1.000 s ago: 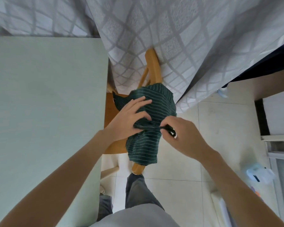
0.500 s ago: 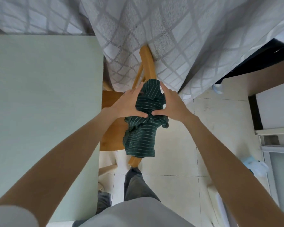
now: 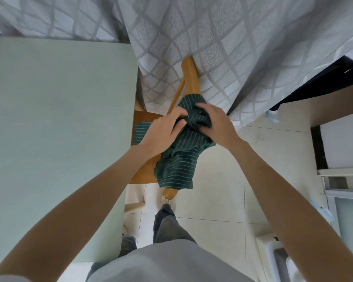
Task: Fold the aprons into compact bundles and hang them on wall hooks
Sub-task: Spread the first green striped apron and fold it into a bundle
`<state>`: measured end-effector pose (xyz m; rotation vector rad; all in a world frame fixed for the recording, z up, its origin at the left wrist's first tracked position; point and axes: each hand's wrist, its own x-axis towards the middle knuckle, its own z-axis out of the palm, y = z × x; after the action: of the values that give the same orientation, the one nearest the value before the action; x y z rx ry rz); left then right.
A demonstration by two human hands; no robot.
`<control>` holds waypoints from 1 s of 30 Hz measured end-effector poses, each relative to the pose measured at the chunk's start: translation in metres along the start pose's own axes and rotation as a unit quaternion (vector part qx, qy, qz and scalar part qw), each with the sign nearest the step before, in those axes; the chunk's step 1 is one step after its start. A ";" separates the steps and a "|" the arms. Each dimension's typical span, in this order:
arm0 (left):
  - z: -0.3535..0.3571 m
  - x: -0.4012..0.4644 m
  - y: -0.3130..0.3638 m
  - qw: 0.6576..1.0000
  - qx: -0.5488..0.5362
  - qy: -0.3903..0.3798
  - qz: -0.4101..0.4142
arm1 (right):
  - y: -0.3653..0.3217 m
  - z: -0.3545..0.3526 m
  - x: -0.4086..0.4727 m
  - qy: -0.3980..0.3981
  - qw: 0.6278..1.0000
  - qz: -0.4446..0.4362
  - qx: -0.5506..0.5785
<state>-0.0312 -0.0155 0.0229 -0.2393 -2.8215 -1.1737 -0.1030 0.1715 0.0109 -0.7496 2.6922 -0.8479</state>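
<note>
A dark green apron (image 3: 178, 165) with thin pale stripes is bunched over the top rail of a wooden chair (image 3: 188, 78). My left hand (image 3: 161, 133) grips the crumpled cloth from the left, fingers curled into the folds. My right hand (image 3: 215, 123) clasps the upper bunch from the right. The lower part of the apron hangs loose below my hands, down past the chair's seat edge. A flat striped piece (image 3: 142, 132) shows on the seat by the table; whether it is the same apron I cannot tell. No wall hooks are in view.
A pale green table (image 3: 59, 129) fills the left side, its edge against the chair. A grey checked curtain (image 3: 212, 47) hangs behind the chair. My legs stand on the tiled floor (image 3: 222, 190). White furniture (image 3: 342, 151) and a plastic item (image 3: 273, 253) sit at right.
Both hands have gone from flat against the apron's sides to gripping and scrunching the top of it. The cloth is more bunched, and a striped piece now shows on the seat.
</note>
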 end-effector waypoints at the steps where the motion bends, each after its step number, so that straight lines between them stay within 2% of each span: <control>1: -0.002 0.001 0.003 0.999 -0.023 0.008 -0.037 | -0.001 -0.003 0.005 0.020 0.999 -0.018 -0.031; 3: -0.009 0.001 0.004 0.986 -0.127 -0.001 -0.106 | -0.009 -0.011 0.011 0.046 0.993 -0.044 -0.100; 5: -0.022 0.000 0.001 0.964 -0.222 -0.046 -0.136 | -0.027 -0.024 0.013 0.040 0.989 -0.049 -0.135; 6: -0.029 -0.001 -0.002 0.961 -0.223 -0.078 -0.140 | -0.035 -0.030 0.014 0.038 0.987 -0.048 -0.149; 8: -0.040 -0.003 -0.004 0.971 -0.157 -0.114 -0.140 | -0.056 -0.043 0.018 0.018 0.985 -0.058 -0.159; 12: -0.056 -0.001 -0.015 0.991 -0.035 -0.050 -0.122 | -0.091 -0.061 0.032 -0.031 0.990 -0.095 -0.097; 14: -0.067 -0.004 -0.023 0.986 -0.070 -0.061 -0.139 | -0.100 -0.070 0.038 -0.094 0.990 -0.082 -0.065; 15: -0.073 -0.006 -0.026 0.976 -0.120 -0.073 -0.165 | -0.101 -0.073 0.040 -0.140 0.985 -0.073 -0.066; 16: -0.078 -0.010 -0.028 0.968 -0.150 -0.082 -0.182 | -0.101 -0.074 0.042 -0.189 0.977 -0.061 -0.079; 18: -0.085 -0.018 -0.027 0.969 -0.136 -0.109 -0.174 | -0.102 -0.067 0.044 -0.275 0.950 -0.037 -0.143; 20: -0.088 -0.026 -0.026 0.965 -0.145 -0.142 -0.168 | -0.101 -0.057 0.044 -0.311 0.934 -0.015 -0.179; 23: -0.096 -0.036 -0.026 0.963 -0.127 -0.176 -0.160 | -0.103 -0.048 0.040 -0.320 0.936 -0.018 -0.145; 25: -0.104 -0.040 -0.030 0.979 -0.031 -0.152 -0.134 | -0.109 -0.048 0.037 -0.296 0.948 -0.025 -0.119; 28: -0.123 -0.044 -0.038 0.987 0.099 -0.022 -0.124 | -0.133 -0.054 0.041 -0.214 0.974 -0.047 -0.064; 30: -0.138 -0.049 -0.046 0.982 0.136 0.038 -0.123 | -0.156 -0.057 0.051 -0.174 0.981 -0.075 -0.034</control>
<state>0.0110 -0.1515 0.0818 0.1720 -2.9607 -0.7938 -0.1032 0.0615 0.1459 -1.0213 2.3863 -0.5924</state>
